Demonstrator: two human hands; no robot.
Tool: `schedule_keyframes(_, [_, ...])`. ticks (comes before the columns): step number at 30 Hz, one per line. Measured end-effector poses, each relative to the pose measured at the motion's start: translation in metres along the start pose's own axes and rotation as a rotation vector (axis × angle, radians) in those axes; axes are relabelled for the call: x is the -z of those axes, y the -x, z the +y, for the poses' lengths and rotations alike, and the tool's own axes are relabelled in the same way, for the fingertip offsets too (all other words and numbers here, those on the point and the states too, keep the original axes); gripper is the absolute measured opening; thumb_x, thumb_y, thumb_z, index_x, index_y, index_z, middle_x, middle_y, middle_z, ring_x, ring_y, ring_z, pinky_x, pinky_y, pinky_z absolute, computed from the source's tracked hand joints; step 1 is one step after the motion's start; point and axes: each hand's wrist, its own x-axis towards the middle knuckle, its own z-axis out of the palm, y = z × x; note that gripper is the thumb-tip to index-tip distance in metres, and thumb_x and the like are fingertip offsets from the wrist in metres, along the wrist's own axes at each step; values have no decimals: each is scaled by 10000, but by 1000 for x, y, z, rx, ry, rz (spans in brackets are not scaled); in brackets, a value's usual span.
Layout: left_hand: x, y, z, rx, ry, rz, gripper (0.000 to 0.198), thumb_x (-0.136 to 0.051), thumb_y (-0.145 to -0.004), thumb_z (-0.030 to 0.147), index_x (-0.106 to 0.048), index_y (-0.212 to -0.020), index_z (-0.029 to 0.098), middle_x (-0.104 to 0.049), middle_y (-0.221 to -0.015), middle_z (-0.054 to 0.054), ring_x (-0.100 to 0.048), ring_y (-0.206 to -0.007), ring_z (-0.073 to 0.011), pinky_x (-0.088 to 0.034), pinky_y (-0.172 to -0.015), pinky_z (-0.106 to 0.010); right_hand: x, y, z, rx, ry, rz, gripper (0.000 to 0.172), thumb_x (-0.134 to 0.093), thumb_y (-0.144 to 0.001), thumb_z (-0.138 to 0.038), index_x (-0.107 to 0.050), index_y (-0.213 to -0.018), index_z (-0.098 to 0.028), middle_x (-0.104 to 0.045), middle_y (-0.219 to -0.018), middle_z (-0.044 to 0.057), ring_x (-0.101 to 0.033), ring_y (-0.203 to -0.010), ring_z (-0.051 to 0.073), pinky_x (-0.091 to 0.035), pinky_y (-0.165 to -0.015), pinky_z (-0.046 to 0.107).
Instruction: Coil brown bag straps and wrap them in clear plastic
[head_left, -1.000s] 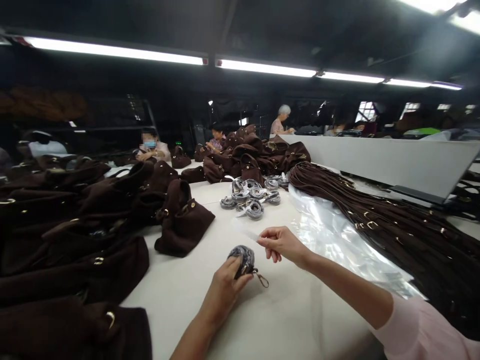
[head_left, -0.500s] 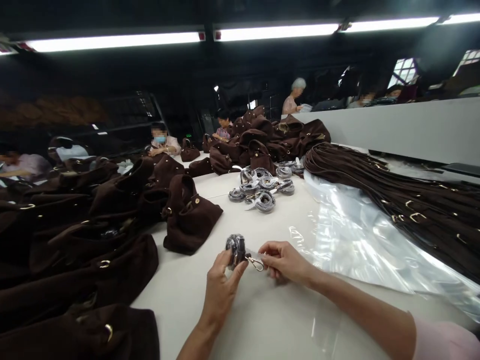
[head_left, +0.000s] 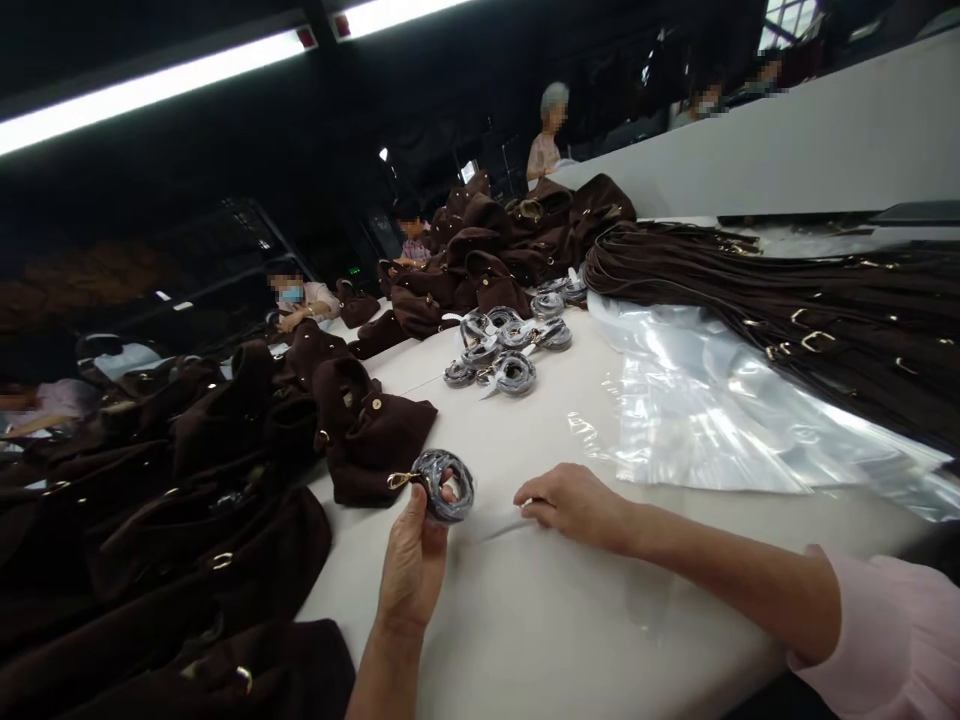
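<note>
My left hand (head_left: 414, 570) grips a coiled strap (head_left: 444, 487) wrapped in clear plastic, thumb on the near side and fingertips showing through the ring. A gold clasp (head_left: 402, 480) sticks out to the left of the coil. To the right, my right hand (head_left: 574, 507) is pinched just above the white table (head_left: 480, 640). From its fingertips a thin translucent strip (head_left: 504, 530) runs towards the coil; whether it joins the coil is unclear. Beyond the hands lie several more plastic-wrapped strap coils (head_left: 514, 373), some with white strips.
Brown bags (head_left: 375, 430) cover the left side, with a bag heap (head_left: 480, 240) at the back. Clear plastic sheets (head_left: 690, 410) lie at right, beside a bundle of long brown straps (head_left: 712, 285) with gold buckles. Co-workers sit and stand farther off; one person (head_left: 546, 140) is near a white partition (head_left: 750, 130).
The coil has turned in my left hand from edge-on to face-on, its clasp swinging from right to left. My right hand has come away from the clasp. The view has tilted.
</note>
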Motion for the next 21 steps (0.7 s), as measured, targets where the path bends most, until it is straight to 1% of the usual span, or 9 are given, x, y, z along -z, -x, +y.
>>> schedule_keyframes(2, [-1, 0, 0, -5, -3, -17, 386, -761, -767, 432, -736, -995, 122, -732, -863, -45, -651, -819, -117, -524, -859, -217, 2, 1, 1, 29, -58, 128, 208, -588, -885, -221, -764, -996, -224, -757, -858, 46, -689, -804, 209, -479, -779, 298])
schedule_keyframes(4, [-2, 1, -2, -26, -41, -28, 358, -752, -777, 427, -741, -982, 133, -739, -897, -49, -652, -814, -112, -521, -876, -221, 6, 1, 2, 15, -232, 249, 223, -580, -890, -240, -747, -1030, -194, -747, -812, 41, -673, -659, 162, -497, -749, 283])
schedule_keyframes(6, [-3, 1, -4, -48, -90, -31, 345, -745, -786, 422, -744, -977, 135, -742, -901, -50, -652, -812, -109, -515, -886, -216, 10, -1, 3, -23, -464, 303, 253, -583, -879, -265, -724, -1057, -153, -727, -767, 37, -623, -531, 121, -509, -653, 261])
schedule_keyframes(7, [-3, 1, -4, -55, -110, -31, 350, -745, -786, 424, -744, -980, 133, -742, -886, -48, -652, -817, -112, -513, -887, -213, 11, -2, 3, -43, -576, 300, 268, -589, -868, -276, -716, -1057, -135, -719, -761, 41, -611, -514, 115, -505, -603, 250])
schedule_keyframes(9, [-3, 2, -5, -60, -124, -35, 365, -745, -783, 430, -741, -997, 134, -741, -870, -45, -653, -833, -120, -515, -886, -216, 13, -3, 3, -77, -752, 256, 293, -614, -839, -295, -708, -1043, -107, -703, -751, 53, -624, -559, 127, -495, -548, 233])
schedule_keyframes(11, [-4, 3, -5, -75, -122, -38, 362, -738, -789, 434, -740, -989, 133, -740, -861, -46, -653, -835, -125, -520, -883, -224, 13, -5, 3, -105, -830, 207, 304, -661, -800, -317, -717, -1003, -97, -682, -711, 47, -616, -587, 132, -493, -542, 228])
schedule_keyframes(16, [-7, 5, -5, -113, -132, -63, 313, -690, -837, 414, -725, -959, 128, -719, -823, -47, -641, -811, -125, -524, -861, -232, 9, -5, 3, -145, -761, 150, 263, -732, -744, -367, -742, -789, -108, -586, -584, -2, -500, -526, 91, -409, -488, 200])
schedule_keyframes(18, [-7, 6, -5, -112, -138, -77, 297, -680, -846, 413, -718, -934, 131, -705, -798, -40, -630, -785, -122, -529, -827, -229, 7, -4, 2, -166, -776, 131, 256, -750, -727, -360, -740, -763, -107, -562, -561, -13, -467, -523, 82, -376, -481, 192])
schedule_keyframes(21, [-7, 7, -7, -98, -149, -89, 286, -675, -849, 409, -712, -902, 131, -686, -772, -34, -620, -778, -125, -530, -810, -231, 5, -3, -2, -198, -845, 105, 251, -751, -724, -345, -749, -790, -102, -547, -552, -22, -419, -512, 66, -340, -483, 189])
